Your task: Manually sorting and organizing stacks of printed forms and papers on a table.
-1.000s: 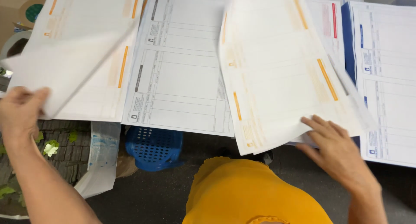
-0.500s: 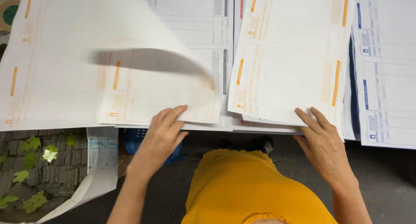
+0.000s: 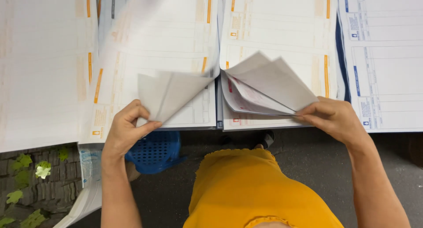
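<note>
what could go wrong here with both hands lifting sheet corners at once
The right hand pinches several curled sheets together, so it may pick up more than one. The left hand bends a sheet corner sharply, which may crease it. The neighbouring stacks overlap and could get nudged askew.

Thin, matt white paper sheets with orange bars [image 3: 176, 93] are seen curling smoothly beside a blue perforated plastic basket [image 3: 154, 151], a softly woven mustard-yellow cloth garment [image 3: 260, 192] and a rough dark floor [image 3: 304, 142].
</note>
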